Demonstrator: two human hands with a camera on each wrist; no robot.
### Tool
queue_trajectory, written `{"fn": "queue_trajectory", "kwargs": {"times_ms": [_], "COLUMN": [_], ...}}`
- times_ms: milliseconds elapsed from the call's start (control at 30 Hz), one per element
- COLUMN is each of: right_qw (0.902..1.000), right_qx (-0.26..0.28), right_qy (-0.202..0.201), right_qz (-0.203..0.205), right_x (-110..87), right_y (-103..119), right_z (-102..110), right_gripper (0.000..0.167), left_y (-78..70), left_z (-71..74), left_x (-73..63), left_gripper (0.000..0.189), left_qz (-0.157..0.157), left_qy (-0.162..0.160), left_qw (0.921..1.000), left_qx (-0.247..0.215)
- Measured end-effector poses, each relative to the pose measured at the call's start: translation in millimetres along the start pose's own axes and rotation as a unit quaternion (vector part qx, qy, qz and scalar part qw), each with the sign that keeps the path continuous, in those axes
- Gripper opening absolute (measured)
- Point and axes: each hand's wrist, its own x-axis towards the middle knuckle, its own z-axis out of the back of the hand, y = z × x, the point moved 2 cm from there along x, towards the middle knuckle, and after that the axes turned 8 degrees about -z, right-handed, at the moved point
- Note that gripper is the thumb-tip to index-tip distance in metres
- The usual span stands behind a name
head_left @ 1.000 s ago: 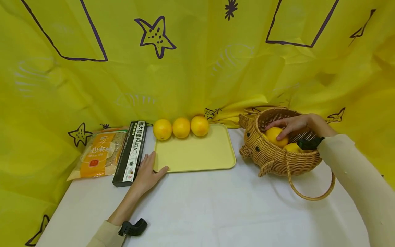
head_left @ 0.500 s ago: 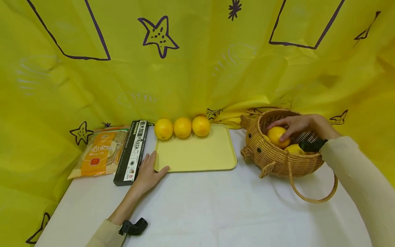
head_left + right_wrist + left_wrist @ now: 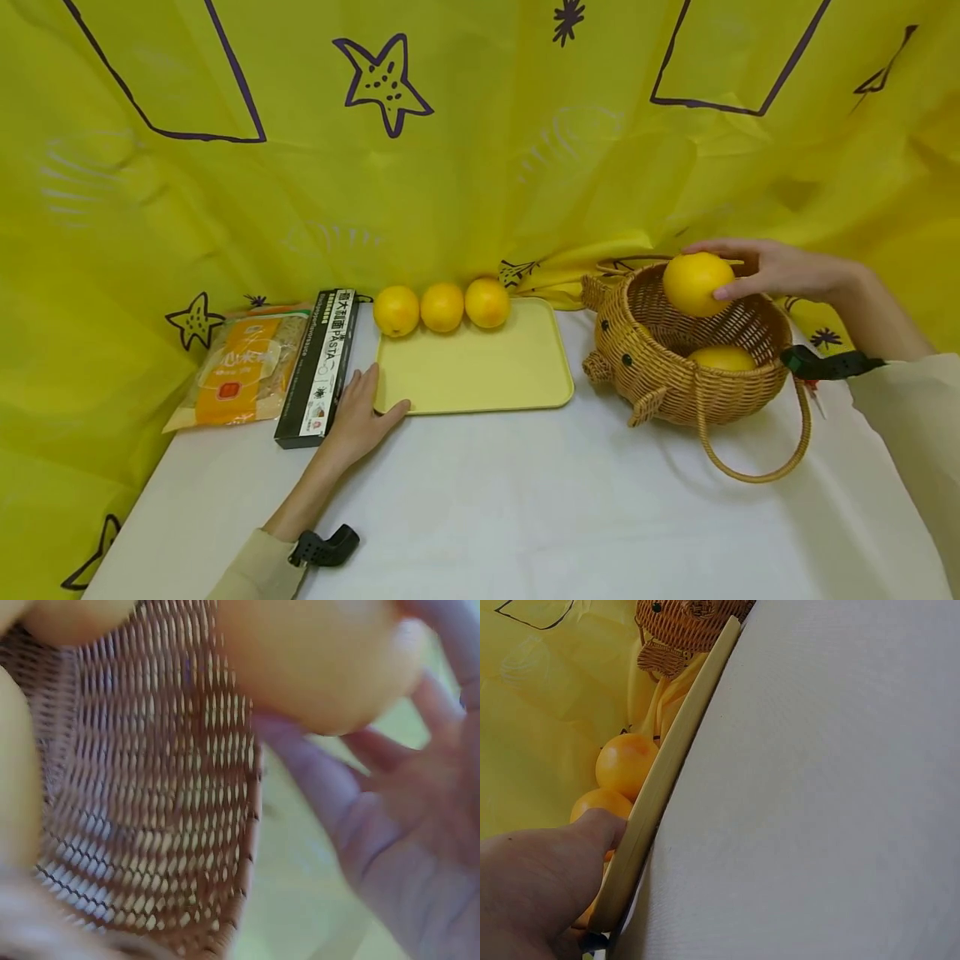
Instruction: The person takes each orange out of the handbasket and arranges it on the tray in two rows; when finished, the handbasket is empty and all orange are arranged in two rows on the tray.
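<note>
My right hand (image 3: 787, 268) grips an orange (image 3: 699, 284) between thumb and fingers, raised at the mouth of a pig-shaped wicker basket (image 3: 667, 379). Another yellow-orange fruit (image 3: 722, 358) lies inside the basket. In the right wrist view, the held orange (image 3: 322, 660) is partly cut off by the frame, beside the woven wall (image 3: 157, 787). At the near left corner of a pale yellow tray (image 3: 480, 375), my left hand (image 3: 358, 425) rests with fingers extended along the side and thumb on the rim. Three oranges (image 3: 442, 307) stand in a row at the tray's back edge.
Left of the tray lie a black-and-white pasta box (image 3: 318, 371) and an orange-labelled food packet (image 3: 247, 371). The basket's handle (image 3: 757, 479) hangs toward the front on the white tablecloth (image 3: 525, 508). A yellow printed curtain (image 3: 465, 167) hangs behind.
My right hand has lifted the orange from inside the basket, upward and to the right. The left hand and the tray have stayed in place.
</note>
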Motion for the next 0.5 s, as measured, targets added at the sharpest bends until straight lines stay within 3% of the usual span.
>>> {"fn": "queue_trajectory", "kwargs": {"times_ms": [67, 133, 233, 333, 400, 500], "right_qw": [0.9979, 0.9891, 0.9587, 0.9277, 0.9277, 0.9307], "right_qx": [0.048, 0.117, 0.226, 0.299, 0.304, 0.314], "right_qy": [-0.034, -0.049, -0.040, -0.027, -0.057, -0.115], "right_qz": [0.026, 0.075, 0.168, 0.222, 0.209, 0.148], "right_x": [-6.2, -10.9, -15.0, -15.8, -16.1, -14.5], "right_y": [7, 16, 37, 64, 84, 108], "right_z": [-7, -18, -36, -54, -67, -90], "right_gripper": [0.064, 0.064, 0.064, 0.065, 0.065, 0.060], "left_y": [1.4, 2.1, 2.7, 2.4, 2.3, 2.0], "left_z": [0.8, 0.9, 1.3, 2.2, 2.8, 2.2], "left_x": [-0.7, -1.6, -2.9, -3.1, -2.2, 0.2], "left_gripper": [0.089, 0.089, 0.089, 0.090, 0.090, 0.090], "left_qz": [0.002, 0.002, 0.000, 0.001, 0.000, 0.001], "left_qy": [0.002, 0.004, 0.002, -0.001, -0.002, 0.002], "left_qw": [1.0000, 1.0000, 1.0000, 1.0000, 1.0000, 1.0000], "left_qx": [0.000, 0.000, 0.001, -0.002, -0.002, -0.003]}}
